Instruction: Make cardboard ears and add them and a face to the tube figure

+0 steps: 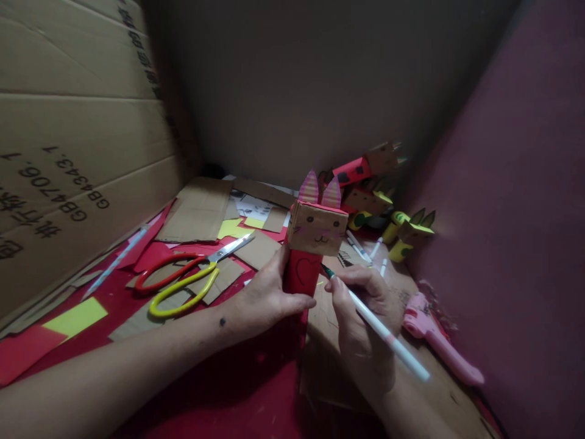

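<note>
A red paper figure (302, 273) with a cardboard head, pink striped ears and a drawn face stands upright, a heart outlined on its front. My left hand (269, 289) is wrapped round its left side and base, thumb across the lower front. In my right hand (365, 311) is a white marker (388, 338), held like a pen. Its dark green tip is beside the right edge of the red body, near the heart; whether it touches cannot be made out.
Scissors (201, 271) with red and yellow handles lie on cardboard scraps at left. Yellow paper (75, 317) is farther left. Several similar figures (359, 174) and markers (359, 247) sit behind; a pink glue gun (441, 338) lies right. A cardboard wall (82, 110) rises left.
</note>
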Demonstrator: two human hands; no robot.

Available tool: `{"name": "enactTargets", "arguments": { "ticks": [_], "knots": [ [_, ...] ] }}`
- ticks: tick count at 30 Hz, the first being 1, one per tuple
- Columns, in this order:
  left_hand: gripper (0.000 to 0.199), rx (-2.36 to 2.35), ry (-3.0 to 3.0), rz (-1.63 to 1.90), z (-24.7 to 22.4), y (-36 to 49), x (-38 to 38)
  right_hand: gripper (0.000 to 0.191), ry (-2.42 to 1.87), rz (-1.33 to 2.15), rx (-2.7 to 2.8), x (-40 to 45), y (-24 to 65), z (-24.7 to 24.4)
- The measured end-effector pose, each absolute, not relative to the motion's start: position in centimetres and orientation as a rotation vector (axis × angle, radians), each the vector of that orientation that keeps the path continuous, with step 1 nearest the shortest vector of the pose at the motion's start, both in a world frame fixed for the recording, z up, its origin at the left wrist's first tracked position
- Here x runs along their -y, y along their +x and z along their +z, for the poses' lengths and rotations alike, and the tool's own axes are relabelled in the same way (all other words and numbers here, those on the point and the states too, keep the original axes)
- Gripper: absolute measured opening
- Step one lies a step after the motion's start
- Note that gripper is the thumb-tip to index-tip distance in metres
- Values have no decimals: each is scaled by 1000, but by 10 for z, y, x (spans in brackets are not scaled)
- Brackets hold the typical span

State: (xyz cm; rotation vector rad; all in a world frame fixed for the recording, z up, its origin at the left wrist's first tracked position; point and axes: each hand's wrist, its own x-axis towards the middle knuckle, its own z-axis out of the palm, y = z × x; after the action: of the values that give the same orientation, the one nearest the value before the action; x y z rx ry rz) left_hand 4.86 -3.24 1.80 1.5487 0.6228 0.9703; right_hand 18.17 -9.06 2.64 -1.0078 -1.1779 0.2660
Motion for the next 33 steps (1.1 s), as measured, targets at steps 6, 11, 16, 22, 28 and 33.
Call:
{"name": "enactTargets", "arguments": {
  "ticks": [6,11,16,22,28,33],
  "knots": [
    [58,-638,1479,956,20,49,35,9,-1030,274,1192,92,182,27],
    [59,-662,1506,929,20,48,34,11,-1016,265,1233,91,186,23],
    [57,-618,1535,959,15,48,30,13,-1003,281,1270,90,188,22],
    [55,-621,1566,934,16,46,31,10,-993,287,1291,91,189,18],
    [53,-637,1567,930,20,46,33,11,-1003,303,1300,91,190,15],
    [52,-638,1576,928,19,46,32,14,-980,313,1295,90,190,15]
  ]
}}
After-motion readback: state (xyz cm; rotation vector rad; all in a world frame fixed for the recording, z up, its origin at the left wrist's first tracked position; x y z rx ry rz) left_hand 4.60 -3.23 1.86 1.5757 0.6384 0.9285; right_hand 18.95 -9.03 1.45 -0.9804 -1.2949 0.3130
